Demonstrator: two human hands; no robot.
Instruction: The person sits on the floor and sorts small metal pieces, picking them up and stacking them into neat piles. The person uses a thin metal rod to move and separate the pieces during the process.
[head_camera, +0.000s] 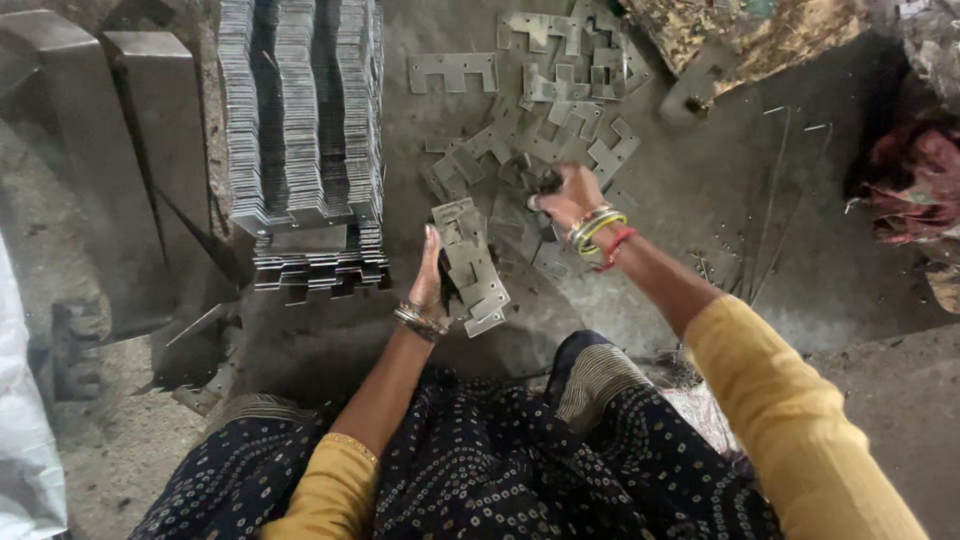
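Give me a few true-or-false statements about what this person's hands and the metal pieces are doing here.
1. The left hand steadies a fanned bunch of flat metal plates. True.
2. The right hand rests in the lap. False: it reaches into the loose plates scattered on the floor.
3. Neat stacked rows of plates stand to the left. True.
4. Both wrists are bare. False: both wear bangles.

The floor is rough grey concrete, dusty and dim. Two tall metal blocks stand at the left beside a white sack. Crumpled red cloth lies at the right edge.
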